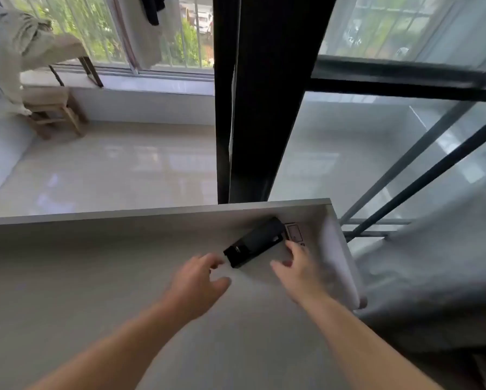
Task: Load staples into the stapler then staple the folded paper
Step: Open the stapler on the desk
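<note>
From the head camera, a black stapler (255, 242) lies at the far right of a pale table (95, 277), beside a small box (295, 232). The left hand (197, 280), fingers loosely spread, reaches near the stapler's near end. The right hand (298, 268), also spread and empty, hovers just right of it.

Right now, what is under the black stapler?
The black stapler lies on the grey table, its far end over a small printed box or paper. What that print says, and how far it reaches underneath, is hidden.
</note>
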